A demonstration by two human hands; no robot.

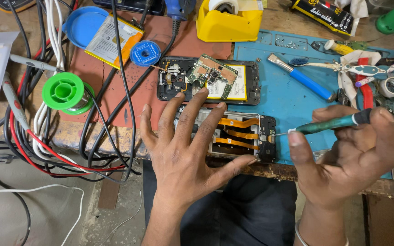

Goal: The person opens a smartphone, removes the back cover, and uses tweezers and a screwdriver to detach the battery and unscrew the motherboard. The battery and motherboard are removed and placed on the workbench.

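The left hand [185,150] lies flat with its fingers spread wide, gripping nothing, and presses down on the left part of an opened phone frame [245,136] at the near edge of the table [92,132]. The right hand [352,155] is closed around a green-handled screwdriver [329,124], pinched between thumb and fingers. The tool runs nearly level, its handle to the right and its thin metal tip pointing left, touching or just off the dark right end of the frame.

The frame lies with its long axis left to right, straight ahead of the person and between the two hands. Orange flex cables [238,132] run along its inside. The left hand is on it; the right hand stays apart, reaching it only through the tool.

Just beyond the frame lies a second opened phone body [251,77] carrying a loose circuit board [210,73]. Further right on the blue mat [279,95] rest a blue-handled brush [304,78] and tweezers [343,67]. A green solder spool [64,91] sits well to the left among cables.
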